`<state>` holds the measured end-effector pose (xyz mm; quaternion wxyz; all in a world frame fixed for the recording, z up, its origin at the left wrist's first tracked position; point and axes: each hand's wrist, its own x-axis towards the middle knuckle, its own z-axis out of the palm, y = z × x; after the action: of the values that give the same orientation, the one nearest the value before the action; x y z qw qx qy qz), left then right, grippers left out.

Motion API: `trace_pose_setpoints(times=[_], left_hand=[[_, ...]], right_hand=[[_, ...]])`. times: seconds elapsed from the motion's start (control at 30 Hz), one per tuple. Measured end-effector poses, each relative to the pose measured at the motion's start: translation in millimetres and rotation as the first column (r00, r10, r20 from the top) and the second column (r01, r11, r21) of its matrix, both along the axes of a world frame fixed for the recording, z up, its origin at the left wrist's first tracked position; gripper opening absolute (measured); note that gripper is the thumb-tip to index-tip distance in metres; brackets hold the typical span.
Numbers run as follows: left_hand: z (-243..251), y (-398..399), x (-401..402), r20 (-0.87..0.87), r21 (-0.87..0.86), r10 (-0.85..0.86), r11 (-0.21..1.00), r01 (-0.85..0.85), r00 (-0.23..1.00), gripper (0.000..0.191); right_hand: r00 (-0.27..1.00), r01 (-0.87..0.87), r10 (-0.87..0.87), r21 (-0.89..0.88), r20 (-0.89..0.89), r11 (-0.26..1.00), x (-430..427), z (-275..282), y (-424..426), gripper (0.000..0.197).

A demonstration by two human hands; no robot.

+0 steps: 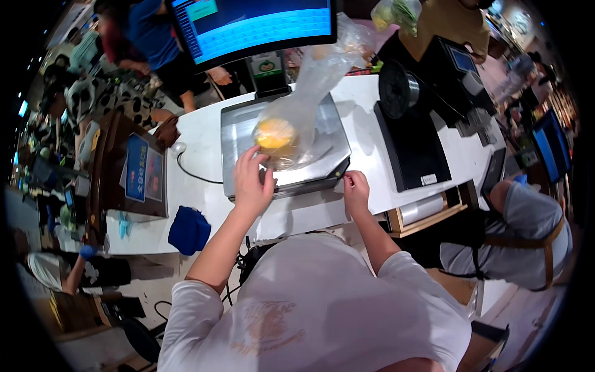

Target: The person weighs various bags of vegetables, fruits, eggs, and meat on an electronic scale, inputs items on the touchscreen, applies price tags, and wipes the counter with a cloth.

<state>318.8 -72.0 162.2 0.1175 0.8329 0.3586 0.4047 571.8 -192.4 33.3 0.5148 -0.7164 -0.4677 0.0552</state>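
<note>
A clear plastic bag (304, 135) lies on the steel platform of a weighing scale (239, 121). Inside its lower end is a rounded yellow item (275, 133), perhaps fruit; the film's glare hides its exact kind. My left hand (253, 181) rests over the platform's near left part, fingers apart, fingertips at the bag's near edge. By the scale's near right corner, my right hand (357, 188) is low over the white counter (297, 218), its fingers curled with nothing visible in them. The bag's upper end stretches toward the far side, below a monitor (260, 28).
A blue pouch (189, 230) and a brown box (135, 172) with a sign stand left. Right are a black flat device (413, 149), a black roll holder (395, 88) and an open drawer (425, 214) with a film roll. People stand beyond the counter and at both sides.
</note>
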Motion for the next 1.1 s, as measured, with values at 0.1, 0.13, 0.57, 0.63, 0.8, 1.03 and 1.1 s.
trace_pose_setpoints(times=[0.1, 0.13, 0.57, 0.63, 0.8, 1.03, 1.1], left_hand=[[6.8, -1.7, -0.7, 0.019, -0.02, -0.027, 0.999, 0.027, 0.999, 0.035], [7.4, -2.5, -3.9, 0.025, -0.016, -0.008, 1.0, 0.008, 1.0, 0.035], [-11.9, 29.9, -35.3, 0.219, 0.025, 0.054, 0.998, -0.061, 0.974, 0.03], [-8.2, 32.8, -30.2, 0.175, 0.091, -0.019, 0.996, 0.003, 0.984, 0.03], [-11.8, 38.2, -15.3, 0.012, 0.165, -0.113, 0.98, 0.109, 0.994, 0.033], [-13.2, 47.9, -8.6, -0.004, 0.221, 0.005, 0.975, -0.004, 1.0, 0.03], [-3.2, 50.3, -10.1, -0.064, 0.168, -0.006, 0.986, 0.017, 0.998, 0.029]], right_hand=[[0.973, 0.177, -0.175, -0.002, -0.154, 0.984, 12.4, -8.4, -2.6, 0.008], [0.911, 0.322, -0.303, 0.023, -0.28, 0.946, 19.9, -15.3, -5.7, 0.008], [0.931, -0.329, 0.337, 0.075, -0.137, 0.941, -124.8, 169.8, 99.3, 0.017], [0.936, -0.337, 0.345, 0.113, -0.068, 0.935, -122.7, 159.2, 114.4, 0.016], [0.938, -0.341, 0.32, 0.193, 0.136, 0.92, -123.4, 151.9, 126.7, 0.016], [0.922, -0.299, 0.259, 0.104, 0.287, 0.949, -125.7, 165.3, 112.7, 0.043], [0.909, -0.282, 0.23, 0.107, 0.346, 0.953, -122.2, 169.8, 108.1, 0.052]])
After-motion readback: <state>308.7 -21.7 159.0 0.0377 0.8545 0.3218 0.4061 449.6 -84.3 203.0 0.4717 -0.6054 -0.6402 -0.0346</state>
